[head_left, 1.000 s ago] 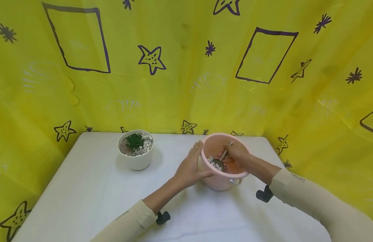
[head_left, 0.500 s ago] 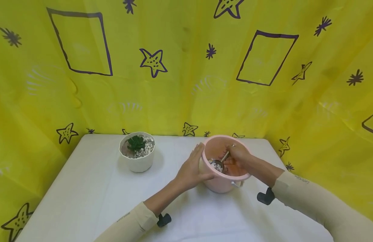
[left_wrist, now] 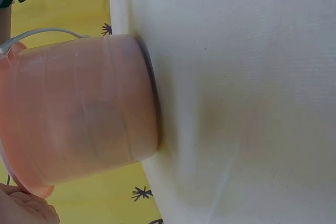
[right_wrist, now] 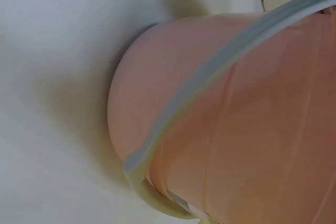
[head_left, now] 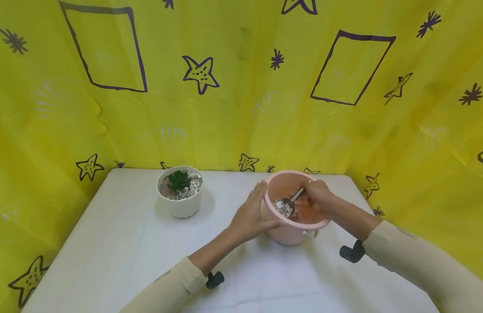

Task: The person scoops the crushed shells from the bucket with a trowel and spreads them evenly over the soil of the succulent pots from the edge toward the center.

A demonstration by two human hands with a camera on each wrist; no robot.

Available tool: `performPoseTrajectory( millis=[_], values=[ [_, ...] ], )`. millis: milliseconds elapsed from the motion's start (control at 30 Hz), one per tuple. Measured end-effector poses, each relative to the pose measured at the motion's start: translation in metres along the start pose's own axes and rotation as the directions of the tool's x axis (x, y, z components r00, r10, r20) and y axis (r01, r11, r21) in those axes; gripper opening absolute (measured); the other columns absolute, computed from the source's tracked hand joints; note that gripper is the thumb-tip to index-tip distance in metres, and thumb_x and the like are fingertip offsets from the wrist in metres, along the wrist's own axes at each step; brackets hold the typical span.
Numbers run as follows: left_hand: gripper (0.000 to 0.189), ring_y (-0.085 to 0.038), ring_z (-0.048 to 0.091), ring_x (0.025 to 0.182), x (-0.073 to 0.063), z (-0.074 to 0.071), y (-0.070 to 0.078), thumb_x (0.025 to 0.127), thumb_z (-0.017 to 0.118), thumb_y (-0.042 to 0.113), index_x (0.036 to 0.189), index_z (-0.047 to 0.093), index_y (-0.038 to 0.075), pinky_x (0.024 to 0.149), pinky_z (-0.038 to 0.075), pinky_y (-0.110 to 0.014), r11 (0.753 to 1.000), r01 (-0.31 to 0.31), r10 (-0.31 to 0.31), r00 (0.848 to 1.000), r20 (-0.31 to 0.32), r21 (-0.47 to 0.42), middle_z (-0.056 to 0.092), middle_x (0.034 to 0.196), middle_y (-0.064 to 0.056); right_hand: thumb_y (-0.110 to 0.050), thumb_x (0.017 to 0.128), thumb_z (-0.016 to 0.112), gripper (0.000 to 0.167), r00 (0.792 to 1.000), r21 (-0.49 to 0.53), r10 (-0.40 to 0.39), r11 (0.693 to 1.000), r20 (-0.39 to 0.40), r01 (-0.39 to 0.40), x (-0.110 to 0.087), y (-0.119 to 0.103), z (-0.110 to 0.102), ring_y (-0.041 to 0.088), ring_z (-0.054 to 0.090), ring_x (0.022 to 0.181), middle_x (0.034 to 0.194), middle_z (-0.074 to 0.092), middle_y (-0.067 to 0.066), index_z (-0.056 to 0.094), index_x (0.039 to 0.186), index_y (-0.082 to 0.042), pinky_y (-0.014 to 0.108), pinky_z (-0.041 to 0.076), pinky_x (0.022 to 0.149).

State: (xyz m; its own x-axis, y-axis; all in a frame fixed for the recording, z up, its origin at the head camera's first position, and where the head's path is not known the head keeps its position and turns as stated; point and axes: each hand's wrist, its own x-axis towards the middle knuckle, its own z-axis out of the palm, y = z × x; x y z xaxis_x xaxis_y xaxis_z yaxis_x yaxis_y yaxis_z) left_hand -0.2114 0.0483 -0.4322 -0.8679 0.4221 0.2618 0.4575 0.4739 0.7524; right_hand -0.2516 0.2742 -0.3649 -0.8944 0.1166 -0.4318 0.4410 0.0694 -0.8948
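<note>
Your left hand [head_left: 246, 219]: fingers straight, spread against a pink bucket [head_left: 286, 237]. Your right hand [head_left: 318, 196]: fingers curled round a scoop [head_left: 298, 195] inside.

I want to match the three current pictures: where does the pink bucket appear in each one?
Head: the pink bucket is right of centre, on the white table.
Left wrist: at the left, turned sideways, its rim cut by the left edge.
Right wrist: it fills the centre and right, cut by the right edge.
Shared landmark: its pale handle shows in all three.
</note>
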Motion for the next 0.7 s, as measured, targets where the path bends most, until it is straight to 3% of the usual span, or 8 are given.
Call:
performPoseTrajectory(
  millis=[700],
  values=[
    [0.115, -0.024, 0.015, 0.16, -0.002, -0.001, 0.002, 0.083, 0.09, 0.047, 0.169, 0.022, 0.01, 0.123, 0.029, -0.05, 1.0, -0.016, 0.016, 1.0, -0.007, 0.018, 0.018, 0.174, -0.005, -0.018, 0.116, 0.037, 0.033, 0.998, 0.123, 0.022, 0.992, 0.051, -0.028, -0.009, -0.01, -0.012, 0.023, 0.078, 0.067, 0.08, 0.077, 0.012, 0.055, 0.119, 0.01, 0.032, 0.063, 0.065]
  ],
)
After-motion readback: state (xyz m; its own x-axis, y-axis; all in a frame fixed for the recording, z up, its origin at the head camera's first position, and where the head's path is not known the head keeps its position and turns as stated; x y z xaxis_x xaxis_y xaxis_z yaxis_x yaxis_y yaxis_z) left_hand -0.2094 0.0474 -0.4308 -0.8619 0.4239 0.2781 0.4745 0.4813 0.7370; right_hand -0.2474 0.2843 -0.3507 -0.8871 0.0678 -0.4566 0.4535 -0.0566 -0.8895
